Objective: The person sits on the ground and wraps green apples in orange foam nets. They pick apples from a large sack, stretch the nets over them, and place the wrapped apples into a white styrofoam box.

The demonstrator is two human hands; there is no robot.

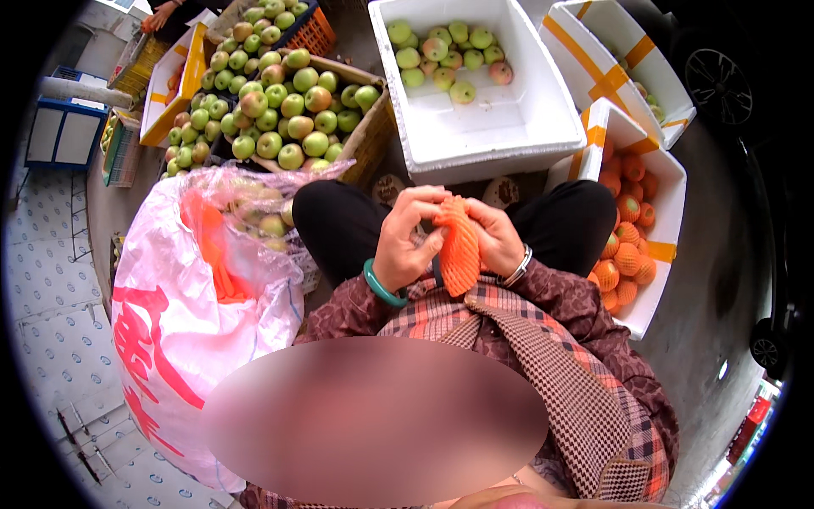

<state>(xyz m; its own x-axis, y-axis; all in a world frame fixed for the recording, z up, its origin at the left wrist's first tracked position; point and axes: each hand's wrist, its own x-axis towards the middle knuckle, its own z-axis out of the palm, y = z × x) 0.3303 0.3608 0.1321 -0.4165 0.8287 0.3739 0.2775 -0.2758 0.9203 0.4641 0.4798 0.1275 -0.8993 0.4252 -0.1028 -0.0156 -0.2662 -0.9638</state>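
Observation:
Between my two hands, above my lap, hangs an orange foam fruit net [459,253], narrow and with no fruit showing in it. My left hand [409,236] pinches its upper edge with thumb and fingers, a green bangle round that wrist. From the other side my right hand [498,236] grips the top of the same net, a silver bracelet at its wrist. Beside my left knee, a white sack [161,254] with red markings gapes, showing more orange foam nets [222,254] inside. Ahead of my hands, a white foam box [509,123] holds green apples [462,92].
To the left, green and reddish apples [292,106] heap up in cardboard-sided crates. On my right, a foam box [666,212] contains netted fruit [627,259]. Another taped foam box [585,42] stands behind it. A dark car [763,170] is at the far right.

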